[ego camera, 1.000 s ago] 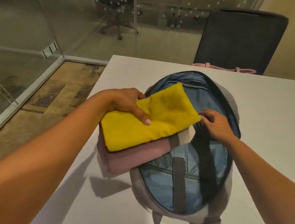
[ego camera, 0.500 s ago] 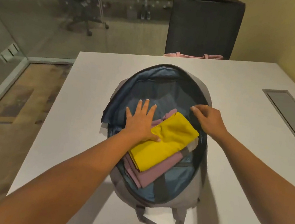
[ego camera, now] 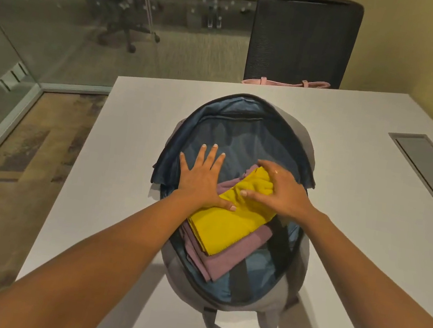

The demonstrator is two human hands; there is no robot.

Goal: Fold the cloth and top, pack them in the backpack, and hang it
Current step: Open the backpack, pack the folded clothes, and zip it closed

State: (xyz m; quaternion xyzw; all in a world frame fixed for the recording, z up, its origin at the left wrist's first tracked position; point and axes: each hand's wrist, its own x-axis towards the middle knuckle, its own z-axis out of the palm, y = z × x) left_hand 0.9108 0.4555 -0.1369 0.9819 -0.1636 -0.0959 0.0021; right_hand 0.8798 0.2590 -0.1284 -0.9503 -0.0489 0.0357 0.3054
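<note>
Backpack (ego camera: pixel 183 270): open, long axis near-far, handle nearest
Yellow cloth (ego camera: pixel 224 227): on mauve top (ego camera: pixel 220 264), slanting near-left to far-right
Left hand (ego camera: pixel 202 180): fingers straight, pressing cloth
Right hand (ego camera: pixel 281 191): fingers curled, gripping cloth's far end

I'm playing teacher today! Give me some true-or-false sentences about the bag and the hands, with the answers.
1. The yellow cloth lies on the mauve top. True.
2. The backpack is zipped shut. False: it lies wide open on the white table.
3. The left hand is flat, fingers straight. True.
4. The right hand rests on the table. False: its fingers curl over the yellow cloth.
5. The chair behind is red. False: it is black.
</note>
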